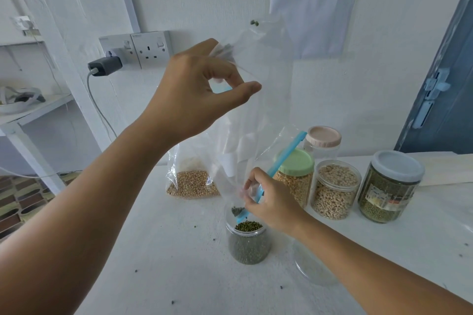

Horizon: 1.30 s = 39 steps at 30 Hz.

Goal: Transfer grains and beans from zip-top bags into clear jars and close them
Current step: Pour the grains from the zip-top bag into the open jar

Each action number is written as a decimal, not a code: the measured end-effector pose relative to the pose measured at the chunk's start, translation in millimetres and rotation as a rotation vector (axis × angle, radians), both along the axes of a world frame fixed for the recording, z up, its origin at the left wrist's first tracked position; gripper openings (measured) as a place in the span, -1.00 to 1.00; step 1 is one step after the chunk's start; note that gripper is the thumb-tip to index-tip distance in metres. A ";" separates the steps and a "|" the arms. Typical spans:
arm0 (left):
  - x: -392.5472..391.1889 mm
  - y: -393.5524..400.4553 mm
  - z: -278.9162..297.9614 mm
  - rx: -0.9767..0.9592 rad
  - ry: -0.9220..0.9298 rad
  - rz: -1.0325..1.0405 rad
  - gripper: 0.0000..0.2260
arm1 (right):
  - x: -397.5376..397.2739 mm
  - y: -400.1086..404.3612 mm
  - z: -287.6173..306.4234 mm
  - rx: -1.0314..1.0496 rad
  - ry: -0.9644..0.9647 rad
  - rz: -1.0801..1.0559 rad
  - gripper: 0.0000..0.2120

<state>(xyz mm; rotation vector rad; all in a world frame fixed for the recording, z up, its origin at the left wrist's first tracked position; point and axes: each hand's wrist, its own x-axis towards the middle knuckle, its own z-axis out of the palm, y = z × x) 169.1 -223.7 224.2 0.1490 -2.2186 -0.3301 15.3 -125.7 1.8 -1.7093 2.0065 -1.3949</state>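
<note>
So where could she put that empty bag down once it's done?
Bare tabletop lies left of the open jar, in front of the soybean bag. The right is crowded: four jars in a cluster and a lid under her right arm.

My left hand is raised high on an extended forearm, its fingers curled in a pinching grip with the thumb jutting right, while my right hand sits lower, fingertips pinched together, wrist bent, forearm running off to the lower right.
</note>
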 end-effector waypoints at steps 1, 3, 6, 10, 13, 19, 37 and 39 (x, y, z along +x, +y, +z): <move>-0.2 -0.1 0.0 -0.001 0.000 -0.001 -0.79 | -0.2 0.1 -0.2 0.009 -0.007 0.002 -0.72; -0.6 -0.4 0.2 -0.002 0.000 0.000 -0.78 | -0.2 0.5 1.6 0.015 -0.019 -0.003 -0.69; -0.6 0.5 1.4 0.008 0.003 -0.004 -0.79 | 0.5 1.7 4.5 -0.001 -0.034 -0.012 -0.64; -1.2 0.2 3.0 0.003 0.008 -0.002 -0.78 | 0.6 3.0 4.2 -0.005 -0.060 0.000 -0.67; -0.8 -0.6 3.7 -0.005 0.008 -0.001 -0.77 | 2.1 4.2 4.5 0.019 -0.071 0.041 -0.63; -0.6 0.5 6.6 -0.015 0.016 -0.012 -0.79 | 0.8 0.6 2.2 -0.016 -0.089 -0.022 -0.71; -5.0 5.1 4.5 -0.032 0.012 -0.030 -0.81 | 2.0 4.1 4.5 -0.027 -0.096 -0.028 -0.60; -5.1 4.9 4.2 -0.033 0.014 -0.031 -0.80 | 1.0 3.7 2.7 -0.031 -0.086 -0.029 -0.60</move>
